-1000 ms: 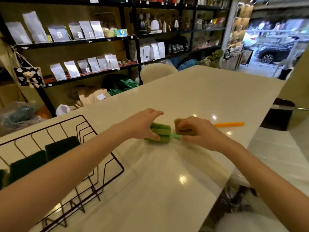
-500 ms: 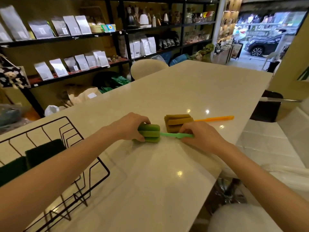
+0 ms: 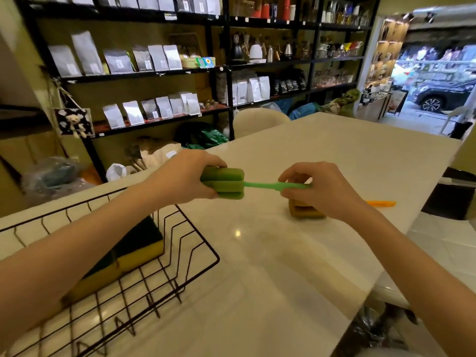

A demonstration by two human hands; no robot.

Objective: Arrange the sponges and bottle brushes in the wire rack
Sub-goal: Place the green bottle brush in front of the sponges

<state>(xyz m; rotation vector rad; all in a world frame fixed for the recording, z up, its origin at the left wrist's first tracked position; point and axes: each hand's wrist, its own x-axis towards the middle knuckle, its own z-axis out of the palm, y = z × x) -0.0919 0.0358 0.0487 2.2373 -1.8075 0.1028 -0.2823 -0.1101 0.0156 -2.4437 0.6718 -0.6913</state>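
A green bottle brush (image 3: 231,183) hangs level above the white table, held at both ends. My left hand (image 3: 185,179) grips its sponge head and my right hand (image 3: 318,188) pinches its thin green handle. Under my right hand lies an orange bottle brush (image 3: 306,212) on the table, its orange handle tip showing further to the right. At the lower left stands the black wire rack (image 3: 195,243), with two yellow sponges with dark green tops (image 3: 140,240) lying in it, partly hidden by my left forearm.
The white table (image 3: 334,155) stretches away to the right and ends at an edge near my right arm. Black shelves with silver pouches and kettles (image 3: 159,60) line the back wall. A cream chair back (image 3: 257,122) stands at the table's far side.
Both hands have lifted the green bottle brush off the table and carried it left, toward the rack. The orange brush has stayed put.
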